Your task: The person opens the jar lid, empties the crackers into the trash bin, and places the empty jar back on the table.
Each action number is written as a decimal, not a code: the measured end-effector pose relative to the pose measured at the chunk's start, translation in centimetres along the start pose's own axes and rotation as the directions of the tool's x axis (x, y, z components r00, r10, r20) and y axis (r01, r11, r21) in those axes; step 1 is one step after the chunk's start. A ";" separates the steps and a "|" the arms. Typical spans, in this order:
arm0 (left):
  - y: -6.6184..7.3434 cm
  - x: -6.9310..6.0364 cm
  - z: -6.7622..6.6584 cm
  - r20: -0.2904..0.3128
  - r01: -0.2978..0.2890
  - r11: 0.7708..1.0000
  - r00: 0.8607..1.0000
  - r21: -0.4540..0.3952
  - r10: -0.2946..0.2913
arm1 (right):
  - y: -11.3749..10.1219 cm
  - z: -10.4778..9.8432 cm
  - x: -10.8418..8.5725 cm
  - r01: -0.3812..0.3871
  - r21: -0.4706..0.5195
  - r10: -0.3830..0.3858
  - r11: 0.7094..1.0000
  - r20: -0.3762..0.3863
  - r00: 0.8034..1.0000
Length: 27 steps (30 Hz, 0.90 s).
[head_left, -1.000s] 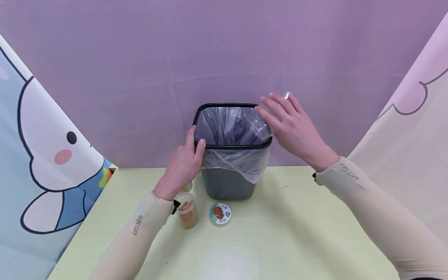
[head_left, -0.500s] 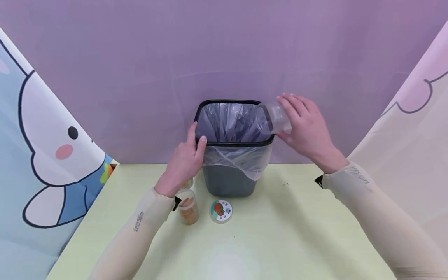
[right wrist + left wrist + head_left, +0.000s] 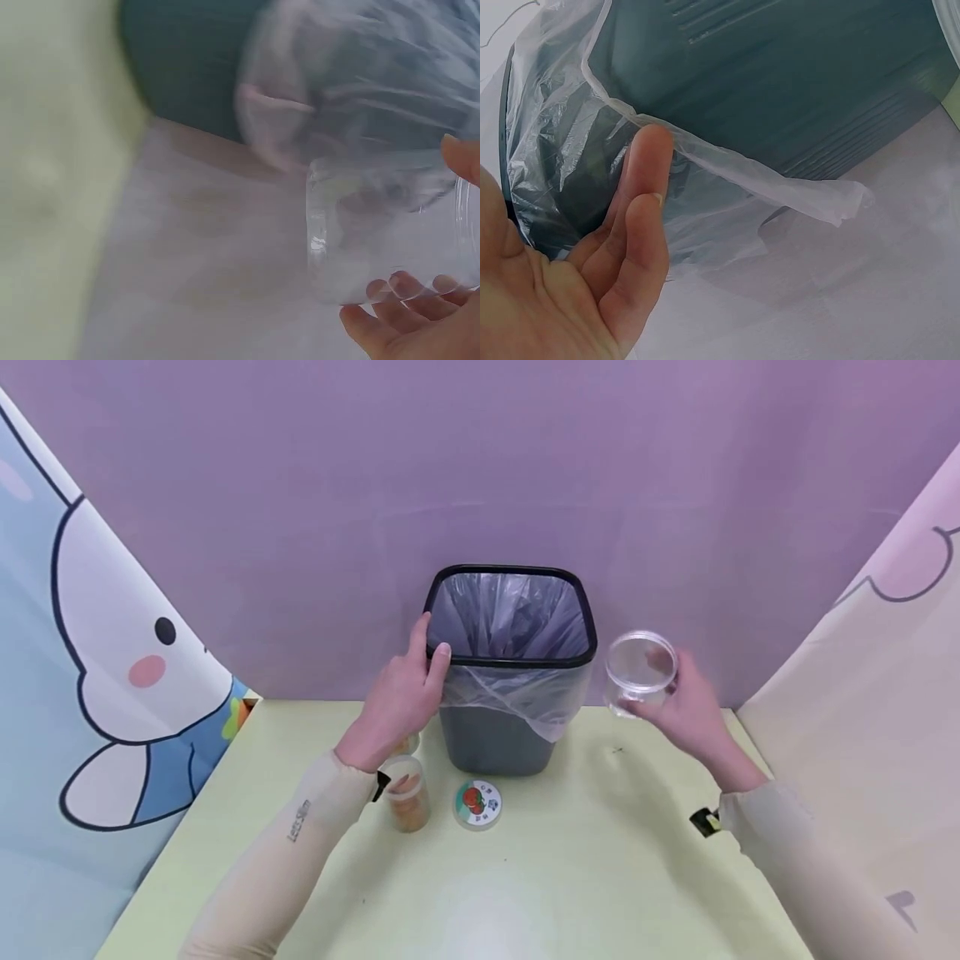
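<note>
A grey bin (image 3: pixel 495 739) with a black rim and clear liner bag (image 3: pixel 517 693) stands upright on the table. My left hand (image 3: pixel 397 706) rests its thumb and forefinger at the rim's front left corner; in the left wrist view its other fingers (image 3: pixel 645 225) lie nearly straight against the liner. To the right of the bin, apart from it, my right hand (image 3: pixel 690 706) grips a clear jar (image 3: pixel 637 693) above the table. The right wrist view shows the transparent jar (image 3: pixel 382 225) between thumb and fingers, with nothing visible inside.
Near my left wrist stands a clear tub (image 3: pixel 408 802) with orange-brown contents, a second tub (image 3: pixel 407 745) partly hidden behind it. A round lid (image 3: pixel 477 803) with a red picture lies before the bin. A purple cloth (image 3: pixel 337 527) hangs behind.
The jar has moved from over the bin's right side out to the right and down, turning upright in my right hand. My left hand has stayed at the rim.
</note>
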<state>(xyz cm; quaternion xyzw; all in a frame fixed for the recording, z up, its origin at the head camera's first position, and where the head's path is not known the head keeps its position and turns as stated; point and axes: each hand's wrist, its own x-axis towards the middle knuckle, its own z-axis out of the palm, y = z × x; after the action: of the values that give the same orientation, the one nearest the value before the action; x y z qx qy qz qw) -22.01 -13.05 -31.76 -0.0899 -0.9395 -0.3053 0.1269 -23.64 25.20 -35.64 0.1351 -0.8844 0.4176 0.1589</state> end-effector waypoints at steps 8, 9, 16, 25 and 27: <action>0.1 0.1 0.1 0.000 0.012 1.000 1.000 0.000 -0.012 | 5.4 3.3 -4.0 -0.152 0.057 0.146 0.987 0.085 0.986; 0.1 0.0 0.1 0.002 0.015 1.000 1.000 0.001 -0.015 | 5.9 3.7 -4.4 -0.162 0.062 0.156 0.985 0.092 0.983; 0.1 -0.1 0.1 0.002 0.014 1.000 1.000 -0.003 -0.014 | 8.2 6.0 -6.1 -0.211 0.144 0.192 0.967 0.133 0.972; 0.2 -0.1 -0.1 -0.012 -0.004 1.000 1.000 0.006 0.004 | 9.6 7.3 -6.9 -0.254 0.195 0.224 0.947 0.162 0.961; 0.1 -0.1 0.0 -0.010 -0.002 1.000 1.000 0.007 0.002 | 9.9 7.4 -7.1 -0.267 0.188 0.237 0.945 0.169 0.957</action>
<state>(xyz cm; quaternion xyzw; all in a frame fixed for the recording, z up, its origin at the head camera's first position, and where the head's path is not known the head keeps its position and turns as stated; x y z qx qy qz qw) -21.87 -12.98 -31.73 -0.0889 -0.9398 -0.3022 0.1322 -22.06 26.21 -49.74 0.0666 -0.8547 0.5142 0.0247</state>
